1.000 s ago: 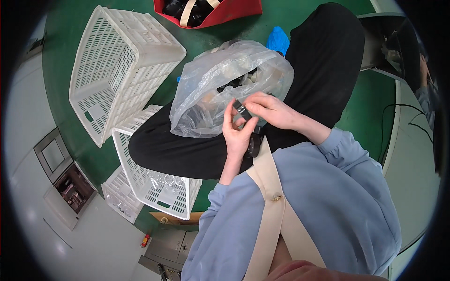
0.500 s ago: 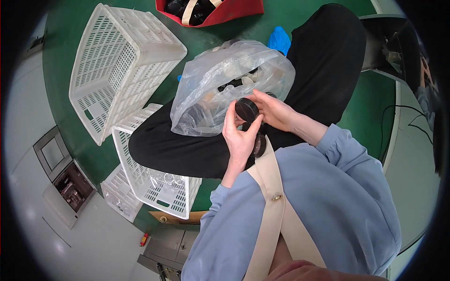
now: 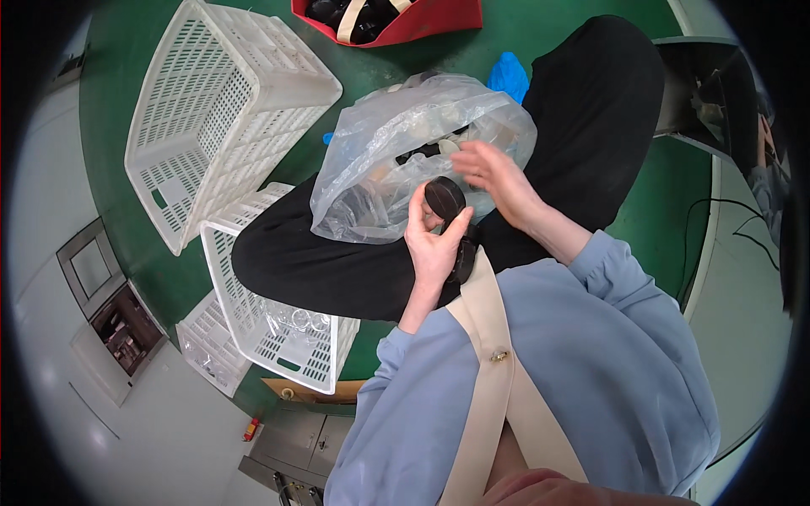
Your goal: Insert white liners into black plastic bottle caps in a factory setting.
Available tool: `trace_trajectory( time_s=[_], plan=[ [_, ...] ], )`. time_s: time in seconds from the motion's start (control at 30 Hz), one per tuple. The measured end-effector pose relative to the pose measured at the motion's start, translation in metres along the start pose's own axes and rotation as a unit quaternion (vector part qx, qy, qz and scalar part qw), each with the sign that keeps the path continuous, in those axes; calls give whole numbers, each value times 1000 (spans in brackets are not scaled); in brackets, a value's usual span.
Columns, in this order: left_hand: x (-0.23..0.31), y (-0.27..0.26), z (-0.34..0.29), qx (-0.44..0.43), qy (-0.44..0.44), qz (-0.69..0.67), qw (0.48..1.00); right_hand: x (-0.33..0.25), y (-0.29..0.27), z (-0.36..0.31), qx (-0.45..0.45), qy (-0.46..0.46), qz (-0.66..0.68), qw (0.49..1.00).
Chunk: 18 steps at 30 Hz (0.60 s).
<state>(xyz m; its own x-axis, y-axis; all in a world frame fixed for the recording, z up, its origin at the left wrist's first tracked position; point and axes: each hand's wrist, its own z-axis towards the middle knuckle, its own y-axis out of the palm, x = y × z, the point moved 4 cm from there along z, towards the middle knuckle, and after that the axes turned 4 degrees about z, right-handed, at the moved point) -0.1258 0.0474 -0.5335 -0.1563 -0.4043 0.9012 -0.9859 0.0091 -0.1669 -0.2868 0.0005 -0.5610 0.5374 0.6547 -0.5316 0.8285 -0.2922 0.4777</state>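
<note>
My left hand (image 3: 433, 249) grips a round black cap (image 3: 445, 197) between thumb and fingers, its flat top turned up. Below it, against my lap and the pale strap, sits another dark round piece (image 3: 462, 263), partly covered by the hand. Just to the right, my right hand (image 3: 499, 181) hovers with fingers stretched out and apart, holding nothing, over the near edge of a clear plastic bag (image 3: 371, 160). Inside the bag are several black and whitish small pieces, blurred by the plastic. The bag rests between my crossed, black-clad legs.
A large white slatted crate (image 3: 283, 93) lies tipped at the left, with a second white crate (image 3: 337, 350) holding clear plastic items nearer me. A red bag (image 3: 422, 29) of black things stands far off. A blue plastic piece (image 3: 508, 78) lies by my right knee.
My right hand has let go of the black cap and moved off to the right, its fingers now spread. The left hand keeps its hold in nearly the same place.
</note>
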Motion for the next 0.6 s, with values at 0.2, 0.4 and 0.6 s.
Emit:
trace_trajectory(
  time_s=[0.2, 0.4, 0.6],
  plan=[
    [-10, 0, -1, -9, -36, -173, 984, 9, 20, -13, -163, 47, -94, 981],
    [-27, -9, 2, -145, -162, -328, 919, -26, 36, -29, -224, -133, -346, 902],
    [-48, -8, 7, -165, -214, -320, 908, -30, 43, -24, -208, -129, -429, 870]
  ],
)
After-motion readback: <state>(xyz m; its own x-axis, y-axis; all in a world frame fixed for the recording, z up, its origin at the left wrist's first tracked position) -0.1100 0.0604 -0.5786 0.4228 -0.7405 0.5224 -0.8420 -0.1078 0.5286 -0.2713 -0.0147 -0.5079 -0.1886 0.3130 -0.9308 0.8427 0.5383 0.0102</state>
